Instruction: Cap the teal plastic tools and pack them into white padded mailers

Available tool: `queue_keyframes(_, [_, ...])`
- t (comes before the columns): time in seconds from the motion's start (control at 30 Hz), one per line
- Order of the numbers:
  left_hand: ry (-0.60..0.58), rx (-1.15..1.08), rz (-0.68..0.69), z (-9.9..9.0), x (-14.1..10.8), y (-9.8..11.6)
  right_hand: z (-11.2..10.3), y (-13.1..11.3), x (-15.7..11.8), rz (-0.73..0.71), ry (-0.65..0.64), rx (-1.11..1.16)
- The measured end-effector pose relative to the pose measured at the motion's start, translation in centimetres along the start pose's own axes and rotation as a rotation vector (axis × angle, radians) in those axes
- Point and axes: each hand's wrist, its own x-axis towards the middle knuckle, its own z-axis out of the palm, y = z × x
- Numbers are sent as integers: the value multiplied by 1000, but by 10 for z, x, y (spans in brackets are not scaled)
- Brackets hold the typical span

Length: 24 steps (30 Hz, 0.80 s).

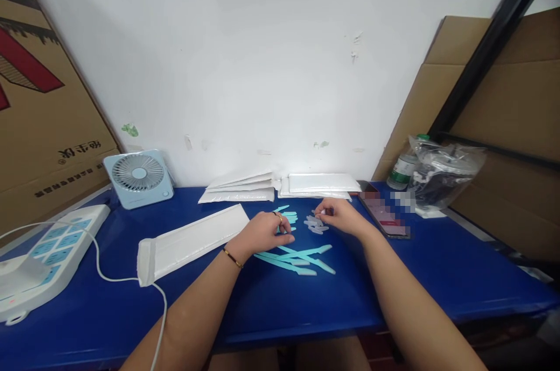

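Several teal eyebrow razors (300,255) lie crossed on the blue table in front of me, pale ends mostly to the right. My left hand (266,231) hovers just behind them, palm down, fingers loosely curled and thumb apart from them. More teal razors (289,217) lie close beyond its fingertips, partly hidden by the hand. To their right is a small pile of clear plastic caps (315,224). At that pile's far side, my right hand (335,214) is closed in a pinch on a small whitish piece, seemingly one of the caps.
A white padded envelope (196,240) lies left, more white envelopes (321,183) by the wall. A blue fan (139,177), power strip (65,260) and white cable (98,260) occupy the left. On the right are a phone (382,214), bottle (402,170) and plastic bag (444,175).
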Motion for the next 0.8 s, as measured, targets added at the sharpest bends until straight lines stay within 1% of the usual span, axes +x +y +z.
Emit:
queue_keyframes(0.07, [-64,-20,76,8,1,8,-1,-1,-1,8,6,-7])
queue_keyframes(0.13, [-90,-9,111,17,3,13,-3,-3,-2,13,-8,-3])
queue_keyframes(0.23, [-71,57,90,24,5,14,-6,-8,-3,4,-67,51])
queue_keyframes(0.3, [-52,117,57,24,6,12,-8,-13,-5,-1,-113,75])
queue_keyframes(0.37, [-44,130,34,22,6,10,-10,-19,-6,-2,-159,80])
queue_keyframes(0.43, [-54,82,38,20,6,9,-12,-22,-8,-3,-232,93])
queue_keyframes(0.5, [-68,38,58,19,5,9,-13,-23,-10,-1,-343,114])
queue_keyframes(0.57, [-78,35,66,20,5,9,-12,-23,-11,-4,-434,116])
queue_keyframes(0.6, [-75,49,59,21,5,9,-10,-23,-12,-7,-459,105])
queue_keyframes(0.7, [-57,103,22,22,6,9,-2,-24,-10,-13,-465,64])
queue_keyframes(0.8, [-40,112,26,19,7,7,4,-25,-8,-19,-420,52])
